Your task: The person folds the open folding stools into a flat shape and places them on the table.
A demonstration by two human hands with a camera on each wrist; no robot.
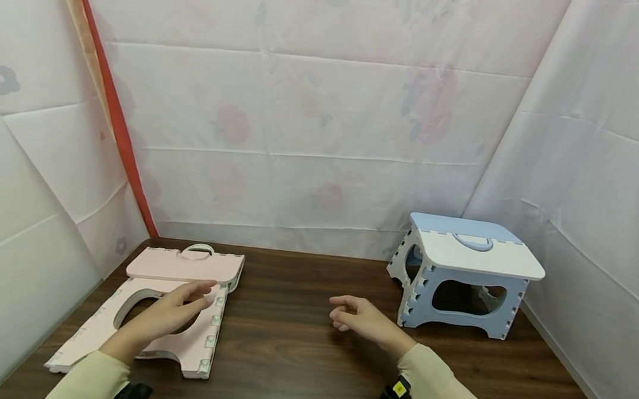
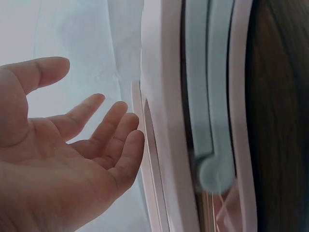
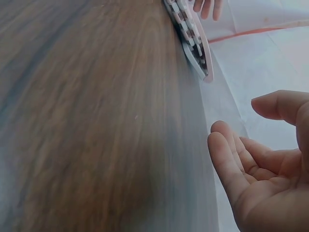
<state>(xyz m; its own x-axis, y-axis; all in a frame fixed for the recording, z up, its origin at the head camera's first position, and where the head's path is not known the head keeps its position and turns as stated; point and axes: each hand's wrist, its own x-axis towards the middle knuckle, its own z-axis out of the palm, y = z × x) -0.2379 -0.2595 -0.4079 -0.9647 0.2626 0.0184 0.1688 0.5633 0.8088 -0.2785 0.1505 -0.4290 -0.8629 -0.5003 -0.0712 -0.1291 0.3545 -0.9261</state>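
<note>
On the left of the table a pink folding stool point(image 1: 183, 265) lies folded flat, its carry handle point(image 1: 199, 249) toward the back. My left hand point(image 1: 167, 318) hovers over this stool, fingers loosely bent and holding nothing. In the left wrist view the hand point(image 2: 82, 140) is beside the stool's pink edge point(image 2: 166, 116), with thumb and fingers apart. My right hand point(image 1: 367, 323) hangs above the bare wood mid-table, its fingers relaxed and slightly curled around nothing. To the right of it a blue and white folding stool point(image 1: 478, 254) stands unfolded on its legs.
The dark wooden table point(image 1: 291, 353) lies beneath both stools. White printed cloth point(image 1: 312, 122) hangs behind it and at both sides, with a red strip point(image 1: 117, 113) at the left corner. Each wrist wears a black band.
</note>
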